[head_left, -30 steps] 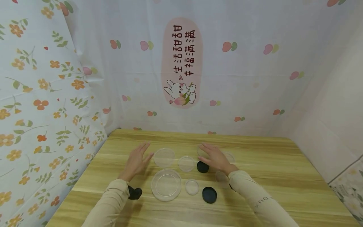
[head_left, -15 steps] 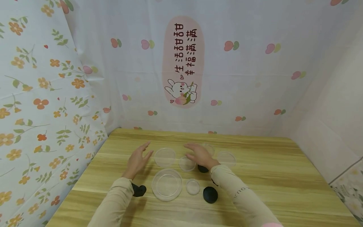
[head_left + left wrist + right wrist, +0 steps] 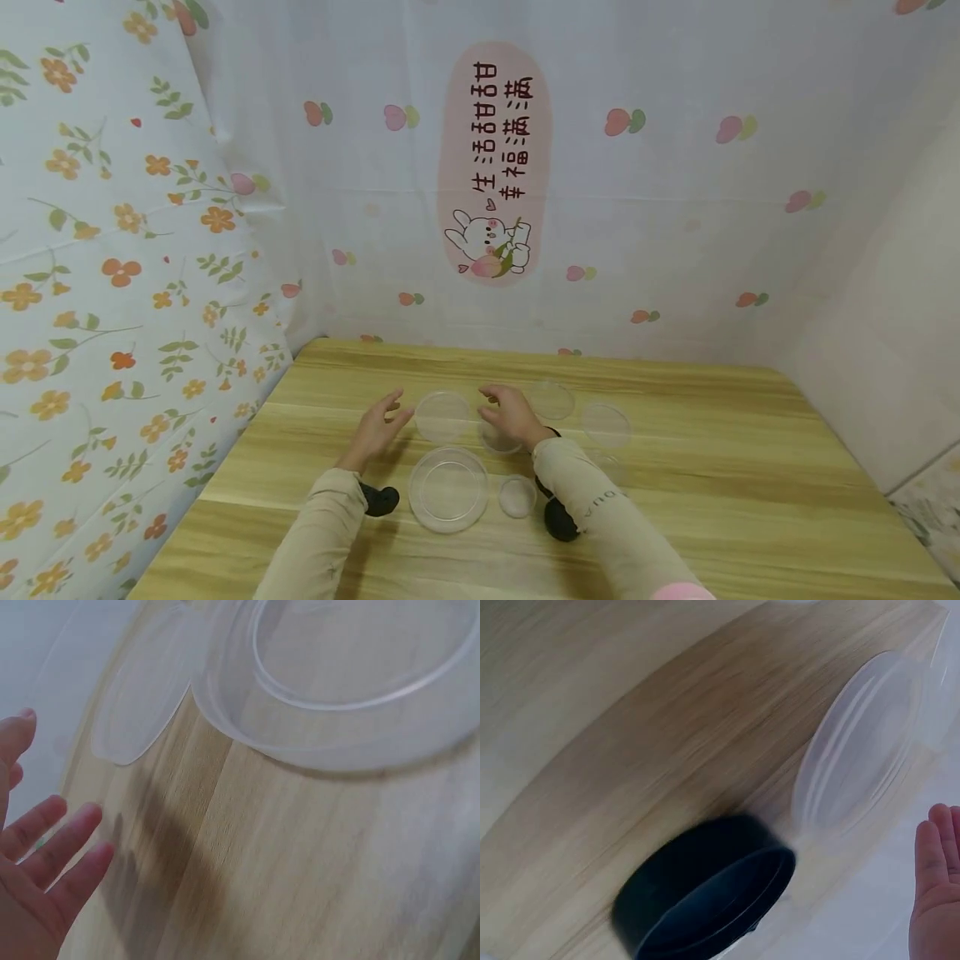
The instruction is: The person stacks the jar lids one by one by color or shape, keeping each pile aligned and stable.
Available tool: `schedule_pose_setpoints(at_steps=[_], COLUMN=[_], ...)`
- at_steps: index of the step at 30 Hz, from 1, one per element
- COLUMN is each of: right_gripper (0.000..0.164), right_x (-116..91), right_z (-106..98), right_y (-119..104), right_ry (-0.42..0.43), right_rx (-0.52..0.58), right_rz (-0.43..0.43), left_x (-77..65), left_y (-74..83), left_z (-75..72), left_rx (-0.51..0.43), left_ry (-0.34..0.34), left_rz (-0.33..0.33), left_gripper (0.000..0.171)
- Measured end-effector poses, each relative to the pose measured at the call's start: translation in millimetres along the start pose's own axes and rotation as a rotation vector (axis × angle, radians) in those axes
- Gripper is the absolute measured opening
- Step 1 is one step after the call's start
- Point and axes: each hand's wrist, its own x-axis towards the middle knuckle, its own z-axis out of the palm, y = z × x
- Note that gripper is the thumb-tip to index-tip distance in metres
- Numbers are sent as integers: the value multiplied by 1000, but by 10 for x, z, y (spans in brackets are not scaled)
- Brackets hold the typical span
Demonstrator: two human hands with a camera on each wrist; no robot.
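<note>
My left hand [image 3: 378, 425], fingers spread and holding nothing, hovers at the left of a thin clear round lid [image 3: 442, 417]. In front of that lid lies a large clear round container [image 3: 448, 492], its wall and inner ring showing in the left wrist view. My right hand [image 3: 512, 412] is over a smaller clear round lid [image 3: 495, 439] and partly covers it; its fingers are relaxed around nothing. A black round cap [image 3: 705, 892] with a raised rim lies below the right wrist. Another black round cap [image 3: 558, 521] is partly hidden by the right forearm.
A small clear round dish [image 3: 517, 497] sits to the right of the large container. More clear discs lie at the right: a back one [image 3: 552, 400], a right one [image 3: 606, 425] and a faint one [image 3: 611, 468] by the sleeve. Patterned cloth [image 3: 645, 200] rises behind the wooden table [image 3: 735, 467].
My right hand has moved left, from over the back clear disc to over the smaller clear lid. The left hand shows little movement. The head view has shifted slightly left.
</note>
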Motion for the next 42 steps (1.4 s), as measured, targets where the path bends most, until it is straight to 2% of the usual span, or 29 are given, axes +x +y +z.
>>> schedule_pose_setpoints(at_steps=[7,9,13,16,17,21,22,23,24,28,30,31,33,35,37,38,40,42], right_gripper=[38,39,40,42,42,43,44,41,41,32,32,31,32,36,39,41,40,39], right_x=[116,145,386,563,577,540,476,467,439,314,292,297,344,480,666,660,705,715], right_z=[115,145,579,888,931,905,824,825,767,556,478,517,595,874,1258,1212,1339,1354], right_y=[6,45,670,1067,1082,888,746,734,637,265,101,183,298,723,1307,1194,1372,1404], right_ry=[19,38,95,66,58,5,-2,15,0,2,-26,-3,-13,5,26,-5,40,59], right_rx=[133,135,135,175,172,154,127,94,83,31,55,70,64,26,-21,-40,-70,-43], right_rz=[82,70,-8,10,19,109,122,93,127,159,246,198,220,186,157,224,181,159], left_x=[63,77,86,86,84,76,78,80,84,94,94,94,95,96,100,100,101,101], left_y=[-92,-109,-120,-111,-108,-103,-104,-107,-110,-108,-103,-102,-107,-110,-121,-121,-125,-130], left_z=[101,128,161,181,185,211,220,230,241,276,286,291,298,305,312,314,315,314], left_rx=[-85,-89,-86,-80,-81,-61,-56,-46,-38,-21,-22,-21,-23,-27,-35,-46,-69,-94], left_ry=[29,40,63,73,75,77,78,80,81,91,93,94,93,95,98,100,108,117], left_rz=[-87,-100,-95,-94,-97,-113,-116,-109,-103,-85,-91,-96,-106,-119,-130,-135,-148,-161], left_gripper=[51,51,47,45,44,44,44,44,44,42,41,40,39,38,37,37,36,36])
